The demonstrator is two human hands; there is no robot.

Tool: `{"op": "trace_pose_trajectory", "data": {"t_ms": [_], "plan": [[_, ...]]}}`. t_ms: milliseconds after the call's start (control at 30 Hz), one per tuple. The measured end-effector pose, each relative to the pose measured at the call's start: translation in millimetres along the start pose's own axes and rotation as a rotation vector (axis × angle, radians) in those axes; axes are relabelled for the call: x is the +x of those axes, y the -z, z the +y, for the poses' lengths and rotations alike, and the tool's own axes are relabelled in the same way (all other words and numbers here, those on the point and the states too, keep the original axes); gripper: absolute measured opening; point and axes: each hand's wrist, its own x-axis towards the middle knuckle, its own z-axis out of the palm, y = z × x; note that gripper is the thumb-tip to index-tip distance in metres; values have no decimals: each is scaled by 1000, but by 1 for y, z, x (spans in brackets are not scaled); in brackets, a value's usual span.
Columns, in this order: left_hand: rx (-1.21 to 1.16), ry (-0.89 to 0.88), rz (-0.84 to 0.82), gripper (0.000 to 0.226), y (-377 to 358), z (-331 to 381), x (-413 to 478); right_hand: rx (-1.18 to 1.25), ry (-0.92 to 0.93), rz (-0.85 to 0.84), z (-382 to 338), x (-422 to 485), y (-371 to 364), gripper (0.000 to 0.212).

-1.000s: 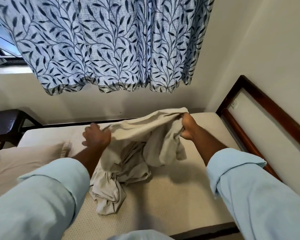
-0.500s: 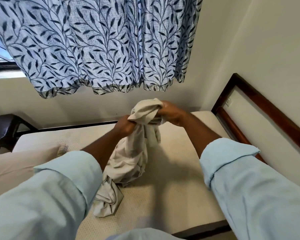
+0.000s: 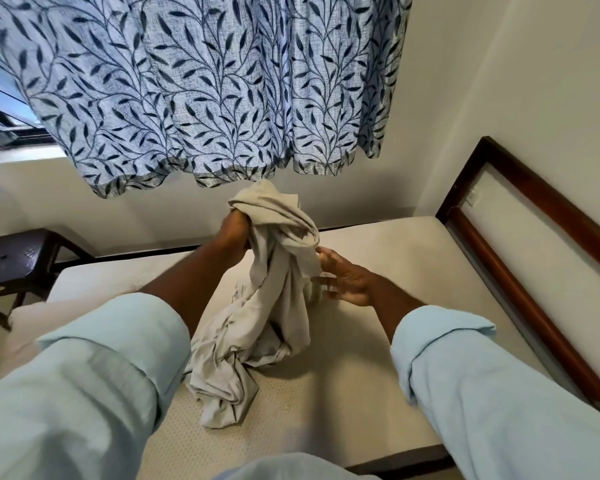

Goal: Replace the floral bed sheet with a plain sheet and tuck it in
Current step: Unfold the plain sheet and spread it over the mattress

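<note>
1. A blue curtain [image 3: 205, 91] with dark leaves is hanging across the top of the frame.
2. The bed [image 3: 378, 258] is filling the middle and lower part, and its bare cream top is showing.
3. Two light blue sleeves, the left one [image 3: 84, 393] and the right one [image 3: 482, 393], are reaching in from the bottom corners.
4. A dark wooden bed frame [image 3: 534, 265] is running along the wall on the right side.
5. The plain sheet [image 3: 274, 299] is hanging in a crumpled bunch in the middle of the frame, and its bottom part is lying on the bed.
6. A dark stool [image 3: 11, 261] is standing at the left edge.
7. A pale pillow [image 3: 28, 317] is lying on the bed just below the stool.
8. The left hand [image 3: 234, 233] is gripping the top of the sheet and holding it up.
9. The right hand [image 3: 347, 278] is open with fingers spread, right up against the sheet's right side.
</note>
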Motion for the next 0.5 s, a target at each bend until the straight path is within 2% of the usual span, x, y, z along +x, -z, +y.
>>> {"op": "trace_pose_trajectory", "data": {"t_ms": [33, 133, 200, 233, 300, 400, 500], "plan": [[-56, 1, 40, 45, 5, 2, 2, -57, -28, 22, 2, 2, -2, 85], [-172, 8, 85, 53, 15, 3, 8, -517, -162, 80, 2, 4, -16, 129], [-189, 6, 80, 54, 18, 4, 8, -587, -177, 151, 8, 13, -24, 140], [-192, 5, 81, 52, 18, 7, 8, -556, -155, 195, 9, 20, -28, 137], [-200, 0, 94, 51, 18, 11, 6, -478, -106, 214, 10, 26, -40, 113], [-228, -7, 72, 53, 17, 20, 6, -511, -106, 174, 9, 31, -58, 75], [-222, 47, 104, 57, 21, 29, 8, -578, -118, 209, 7, 39, -61, 55]]}}
